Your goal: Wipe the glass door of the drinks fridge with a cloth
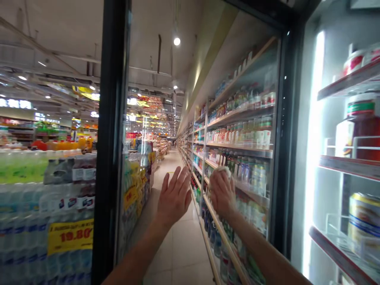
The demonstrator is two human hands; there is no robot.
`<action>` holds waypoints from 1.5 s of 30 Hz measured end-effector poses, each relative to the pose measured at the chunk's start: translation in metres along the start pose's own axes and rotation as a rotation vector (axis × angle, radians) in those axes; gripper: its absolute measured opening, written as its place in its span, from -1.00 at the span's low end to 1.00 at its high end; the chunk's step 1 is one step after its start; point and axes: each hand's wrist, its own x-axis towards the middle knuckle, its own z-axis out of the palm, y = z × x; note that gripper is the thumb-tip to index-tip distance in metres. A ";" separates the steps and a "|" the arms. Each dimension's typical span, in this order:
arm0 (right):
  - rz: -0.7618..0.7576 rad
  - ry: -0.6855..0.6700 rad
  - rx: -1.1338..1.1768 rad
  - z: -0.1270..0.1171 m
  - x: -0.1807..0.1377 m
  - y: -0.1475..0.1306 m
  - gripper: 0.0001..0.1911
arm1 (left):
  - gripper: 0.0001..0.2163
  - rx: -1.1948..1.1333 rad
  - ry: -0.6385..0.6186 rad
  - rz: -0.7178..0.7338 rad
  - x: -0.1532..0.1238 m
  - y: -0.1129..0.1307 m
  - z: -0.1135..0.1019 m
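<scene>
A glass cooler door [166, 118] in a dark frame stands swung open in front of me. My left hand [174, 196] is raised at the pane with its fingers stretched out and holds nothing; it seems to rest on the glass. To its right, my right hand [222, 193] presses a white cloth [225, 170] to the pane. Most of the cloth is hidden under the fingers, with only its upper edge showing.
At right is the lit cooler interior with shelves [350, 168], a dark red bottle [366, 130] and a can [363, 221]. Stacked bottle packs [26, 202] with a yellow price sign [70, 236] stand at left. Through the glass appear an aisle floor [184, 245] and long shelves of drinks.
</scene>
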 end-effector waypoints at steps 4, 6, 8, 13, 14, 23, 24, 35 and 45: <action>0.092 0.076 -0.046 -0.002 0.000 0.016 -0.47 | -0.62 0.004 -0.003 -0.002 -0.001 -0.001 0.000; 0.309 0.183 -0.084 -0.001 0.003 0.021 -0.46 | -0.62 0.002 0.002 -0.003 -0.001 -0.001 0.000; 0.321 0.184 -0.069 0.000 0.003 0.013 -0.44 | -0.62 -0.001 0.003 -0.004 -0.001 -0.001 0.000; -0.074 0.005 0.031 0.000 0.000 -0.010 -0.41 | -0.62 -0.001 -0.007 -0.003 -0.002 -0.001 -0.001; -0.044 0.046 0.018 0.000 0.002 -0.006 -0.41 | -0.62 0.000 -0.008 -0.001 -0.002 -0.001 -0.001; -0.046 -0.005 0.037 0.001 0.005 -0.019 -0.45 | -0.62 -0.001 -0.002 0.012 -0.002 -0.002 -0.001; -0.074 -0.008 0.038 0.001 0.005 -0.017 -0.46 | -0.62 0.000 -0.004 0.011 -0.003 -0.002 -0.001; -0.081 -0.040 0.023 0.006 0.008 -0.016 -0.46 | -0.60 0.017 -0.040 0.024 -0.004 -0.010 -0.004; 0.029 -0.020 0.002 0.004 0.000 -0.016 -0.44 | -0.53 0.068 0.013 0.036 -0.014 -0.028 -0.006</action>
